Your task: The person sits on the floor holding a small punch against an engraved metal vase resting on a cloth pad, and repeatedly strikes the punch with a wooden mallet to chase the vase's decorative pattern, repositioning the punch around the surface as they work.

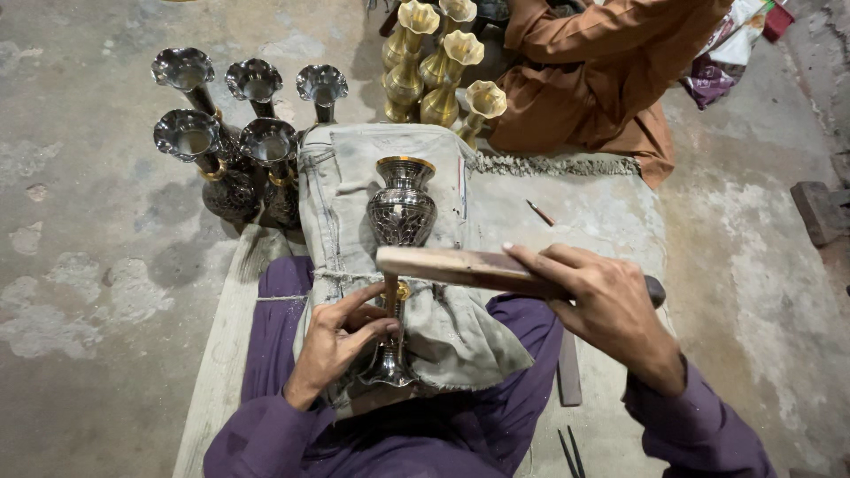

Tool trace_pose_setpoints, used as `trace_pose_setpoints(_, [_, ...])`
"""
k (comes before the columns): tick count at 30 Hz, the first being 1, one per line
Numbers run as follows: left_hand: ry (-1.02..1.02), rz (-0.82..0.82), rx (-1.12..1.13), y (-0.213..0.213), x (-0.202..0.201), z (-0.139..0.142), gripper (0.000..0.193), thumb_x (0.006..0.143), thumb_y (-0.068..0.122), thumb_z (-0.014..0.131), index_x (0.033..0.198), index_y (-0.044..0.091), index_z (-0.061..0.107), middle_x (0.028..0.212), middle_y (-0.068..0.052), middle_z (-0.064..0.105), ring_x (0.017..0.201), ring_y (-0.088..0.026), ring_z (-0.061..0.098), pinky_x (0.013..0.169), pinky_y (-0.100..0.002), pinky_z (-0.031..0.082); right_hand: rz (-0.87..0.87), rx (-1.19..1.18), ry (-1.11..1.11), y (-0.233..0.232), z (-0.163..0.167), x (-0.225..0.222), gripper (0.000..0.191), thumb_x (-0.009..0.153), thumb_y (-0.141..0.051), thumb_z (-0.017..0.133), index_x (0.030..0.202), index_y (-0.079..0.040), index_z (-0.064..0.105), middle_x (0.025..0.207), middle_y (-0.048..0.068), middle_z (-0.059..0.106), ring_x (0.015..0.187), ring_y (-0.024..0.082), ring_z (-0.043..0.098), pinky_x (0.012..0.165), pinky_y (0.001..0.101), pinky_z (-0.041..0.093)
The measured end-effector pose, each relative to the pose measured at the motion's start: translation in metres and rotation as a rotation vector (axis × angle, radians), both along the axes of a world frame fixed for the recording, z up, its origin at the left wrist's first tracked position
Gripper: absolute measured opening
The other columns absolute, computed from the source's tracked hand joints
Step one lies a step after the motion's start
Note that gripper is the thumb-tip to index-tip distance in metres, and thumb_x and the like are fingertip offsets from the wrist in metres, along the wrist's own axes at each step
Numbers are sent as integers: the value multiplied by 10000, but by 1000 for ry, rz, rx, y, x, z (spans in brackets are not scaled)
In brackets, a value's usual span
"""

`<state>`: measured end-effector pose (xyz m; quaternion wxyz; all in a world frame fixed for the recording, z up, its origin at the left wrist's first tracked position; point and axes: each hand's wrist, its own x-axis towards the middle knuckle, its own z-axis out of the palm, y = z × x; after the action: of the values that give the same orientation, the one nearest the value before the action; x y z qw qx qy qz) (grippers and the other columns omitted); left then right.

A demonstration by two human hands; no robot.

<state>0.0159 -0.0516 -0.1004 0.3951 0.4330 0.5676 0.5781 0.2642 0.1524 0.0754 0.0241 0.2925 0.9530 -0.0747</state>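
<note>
Work surface is a stained, patchy concrete floor; a grey cloth lies over the person's lap, with dark silver vases grouped to the left, brass vases beyond, and another person in brown clothing seated at the far side. An engraved silver vase lies on the cloth, neck toward the person. Left hand has fingers closed around a thin chisel set against the vase neck; right hand, fingers wrapped tight, holds a wooden mallet horizontally just above the chisel.
</note>
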Motion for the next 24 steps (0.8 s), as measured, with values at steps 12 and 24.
trace_pose_setpoints(12, [-31, 5, -28, -1, 2, 1, 523, 889, 68, 720, 1396, 73, 589, 972, -142, 826, 894, -203, 818, 771, -333, 668, 80, -114, 321, -2, -7, 2, 823, 716, -62, 716, 1491, -261, 525, 1062, 32, 696, 849, 188, 709, 725, 377, 592])
trace_pose_setpoints(24, [43, 127, -59, 1, 6, 18, 523, 848, 173, 783, 1344, 97, 635, 955, -119, 836, 841, -200, 827, 758, -330, 684, 128, 127, 81, 23, -26, -14, 791, 716, -84, 744, 1435, -352, 550, 1068, 34, 654, 814, 201, 662, 637, 357, 598])
